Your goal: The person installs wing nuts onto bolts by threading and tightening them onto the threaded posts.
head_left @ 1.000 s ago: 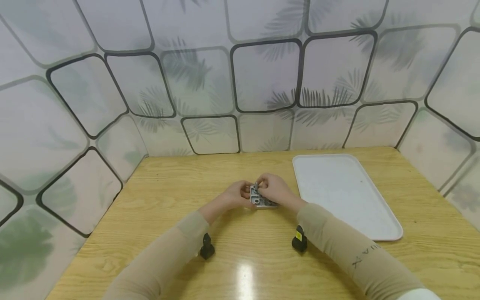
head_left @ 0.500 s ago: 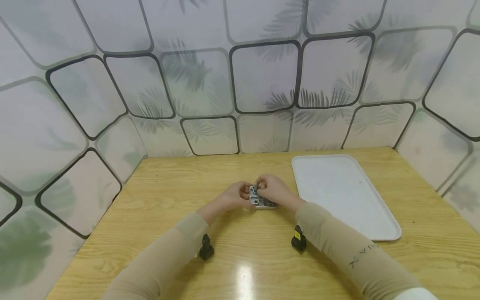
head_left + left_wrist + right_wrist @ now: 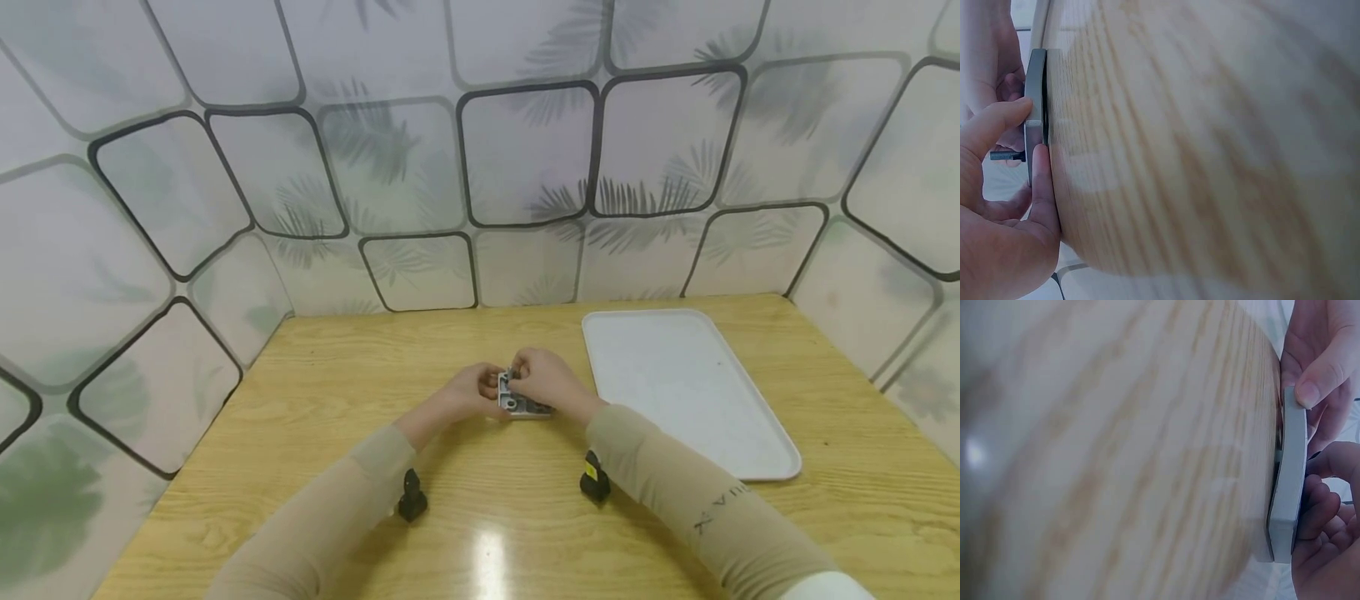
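Note:
A small rectangular grey metal plate [image 3: 512,405], with recesses and a round hole on its upper face, lies flat close to the table. My left hand [image 3: 476,390] grips its left edge, thumb at the near side and fingers at the far side. The thumb and index finger of my right hand [image 3: 551,379] pinch a small upright bolt [image 3: 1009,155] at the plate's far left corner. From the right wrist view, the plate's smooth side [image 3: 1291,475] shows between both hands, with the right fingers curled against its upper face.
A white tray [image 3: 675,375] lies on the wooden table [image 3: 360,358] to the right of the hands. Black wrist cameras [image 3: 412,497] hang below both sleeves. A patterned curtain [image 3: 420,183] encloses the table's back and sides.
The right fingers have shifted slightly at the bolt, which shows a little less above the plate. The left hand and plate hold still; the view drifts slightly.

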Demonstrator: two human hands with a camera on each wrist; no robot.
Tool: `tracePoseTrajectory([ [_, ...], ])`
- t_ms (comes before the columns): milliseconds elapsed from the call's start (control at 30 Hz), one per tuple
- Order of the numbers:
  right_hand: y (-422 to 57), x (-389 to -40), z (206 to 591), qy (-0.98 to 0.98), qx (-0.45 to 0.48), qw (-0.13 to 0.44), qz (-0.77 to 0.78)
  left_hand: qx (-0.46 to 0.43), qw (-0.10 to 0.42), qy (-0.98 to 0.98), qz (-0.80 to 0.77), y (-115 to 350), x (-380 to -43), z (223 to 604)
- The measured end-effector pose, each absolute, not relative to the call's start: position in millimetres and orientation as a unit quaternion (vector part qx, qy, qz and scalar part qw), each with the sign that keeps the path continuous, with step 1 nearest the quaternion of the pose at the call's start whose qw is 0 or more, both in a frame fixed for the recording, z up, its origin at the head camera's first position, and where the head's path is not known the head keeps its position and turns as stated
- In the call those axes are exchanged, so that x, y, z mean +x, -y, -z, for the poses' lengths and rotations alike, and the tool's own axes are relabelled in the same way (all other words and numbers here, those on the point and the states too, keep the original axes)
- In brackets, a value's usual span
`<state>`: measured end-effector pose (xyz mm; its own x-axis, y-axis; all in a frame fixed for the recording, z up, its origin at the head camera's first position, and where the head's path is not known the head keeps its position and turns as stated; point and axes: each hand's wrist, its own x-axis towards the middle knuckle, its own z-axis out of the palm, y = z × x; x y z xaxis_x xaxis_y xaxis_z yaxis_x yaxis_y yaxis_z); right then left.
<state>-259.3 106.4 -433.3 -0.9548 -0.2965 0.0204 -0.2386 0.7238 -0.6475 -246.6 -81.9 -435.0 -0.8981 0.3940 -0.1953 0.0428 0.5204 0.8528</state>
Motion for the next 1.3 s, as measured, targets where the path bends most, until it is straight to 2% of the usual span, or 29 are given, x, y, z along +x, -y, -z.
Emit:
tracePoseTrajectory([
  [1300, -94, -253, 435, -0.951, -0.109, 0.001, 0.289, 0.135, 0.180, -0.856, -0.466, 83, -246, 436],
])
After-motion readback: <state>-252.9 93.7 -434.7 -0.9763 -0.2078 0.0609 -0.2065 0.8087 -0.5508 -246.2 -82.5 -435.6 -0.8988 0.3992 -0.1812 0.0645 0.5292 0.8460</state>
